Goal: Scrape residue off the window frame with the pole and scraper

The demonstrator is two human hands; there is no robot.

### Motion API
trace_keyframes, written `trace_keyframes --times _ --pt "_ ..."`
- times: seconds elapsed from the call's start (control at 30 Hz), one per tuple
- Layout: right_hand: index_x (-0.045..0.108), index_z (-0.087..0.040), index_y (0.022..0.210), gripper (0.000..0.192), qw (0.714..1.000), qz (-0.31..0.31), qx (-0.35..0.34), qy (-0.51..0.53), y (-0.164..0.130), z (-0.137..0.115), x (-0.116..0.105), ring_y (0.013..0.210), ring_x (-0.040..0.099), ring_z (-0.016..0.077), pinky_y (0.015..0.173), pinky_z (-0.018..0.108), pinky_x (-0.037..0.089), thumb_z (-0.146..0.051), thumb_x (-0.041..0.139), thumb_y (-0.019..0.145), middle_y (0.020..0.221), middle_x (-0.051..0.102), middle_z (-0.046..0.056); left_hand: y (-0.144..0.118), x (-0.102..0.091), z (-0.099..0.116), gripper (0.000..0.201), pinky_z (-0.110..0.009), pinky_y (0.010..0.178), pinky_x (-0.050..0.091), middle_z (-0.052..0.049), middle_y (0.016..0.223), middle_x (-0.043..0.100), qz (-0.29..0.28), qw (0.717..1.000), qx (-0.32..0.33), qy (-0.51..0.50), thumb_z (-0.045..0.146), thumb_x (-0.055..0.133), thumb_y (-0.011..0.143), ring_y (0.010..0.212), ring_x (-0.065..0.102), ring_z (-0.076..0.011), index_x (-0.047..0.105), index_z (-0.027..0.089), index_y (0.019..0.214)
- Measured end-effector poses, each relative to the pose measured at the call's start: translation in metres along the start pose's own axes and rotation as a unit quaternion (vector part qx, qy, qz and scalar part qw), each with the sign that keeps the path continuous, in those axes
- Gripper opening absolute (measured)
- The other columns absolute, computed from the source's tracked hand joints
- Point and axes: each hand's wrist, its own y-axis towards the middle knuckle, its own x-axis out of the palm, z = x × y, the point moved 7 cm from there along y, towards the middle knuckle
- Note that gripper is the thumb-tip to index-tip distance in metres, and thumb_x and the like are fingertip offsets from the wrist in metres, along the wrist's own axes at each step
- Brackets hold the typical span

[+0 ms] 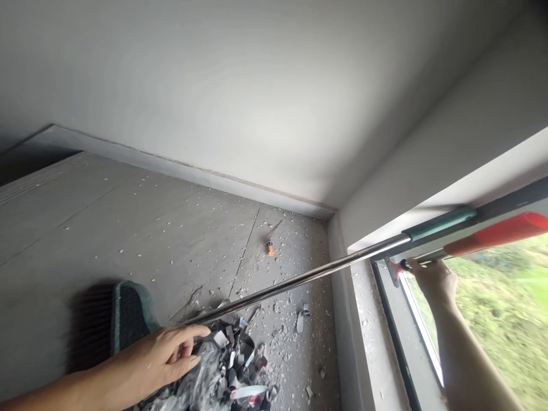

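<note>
My right hand [434, 279] is closed around the metal shaft of a scraper with a red grip [496, 235], close to its small head, in front of the window. At lower left, my left hand [171, 354] has its index finger stretched out and its thumb apart, the other fingers loosely bent. Just past these fingers runs the metal pole of a broom [299, 279]. The broom's dark-bristled head [132, 314] is to the left of the hand, while its green grip rests by the window frame. Below the left hand is a heap of scraps and crumpled plastic [226, 365].
Light chips are scattered over the grey tiled floor [171, 228]. A small orange-ended item [270, 248] lies near the corner. The white wall [240, 103] and skirting [205, 177] bound the far side. On the right are a dusty sill [372, 325] and a window with greenery outside.
</note>
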Motion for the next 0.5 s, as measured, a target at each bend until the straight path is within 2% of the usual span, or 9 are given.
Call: trace_keyframes --times 0.13,0.33,0.5 --pt "0.059 -0.021 0.076 0.034 1.000 -0.022 0.007 -0.001 0.000 -0.002 -0.001 0.062 0.054 0.0234 0.058 0.035 0.040 -0.053 0.052 0.067 0.063 0.061 0.007 0.003 0.004 0.002 0.053 -0.021 0.060 0.042 0.002 0.075 0.058 -0.007 1.000 0.003 0.002 0.062 0.040 0.074 0.063 0.052 -0.0117 0.056 0.029 0.112" --pt "0.058 -0.020 0.082 0.036 0.999 -0.042 0.024 -0.012 0.003 -0.011 -0.002 0.055 0.050 0.0195 0.055 0.034 0.037 -0.052 0.053 0.066 0.065 0.060 0.008 0.003 0.004 0.003 0.049 -0.021 0.063 0.042 0.002 0.075 0.058 -0.003 1.000 0.016 0.013 0.059 0.041 0.075 0.063 0.052 -0.0113 0.057 0.029 0.111" --pt "0.056 -0.022 0.084 0.036 0.998 -0.059 0.015 -0.029 0.007 -0.013 0.001 0.057 0.049 0.0199 0.056 0.033 0.037 -0.052 0.052 0.066 0.065 0.059 0.006 0.001 0.001 0.004 0.052 -0.022 0.063 0.042 0.003 0.076 0.058 -0.011 1.000 0.006 0.002 0.059 0.041 0.074 0.063 0.052 -0.0117 0.056 0.029 0.114"
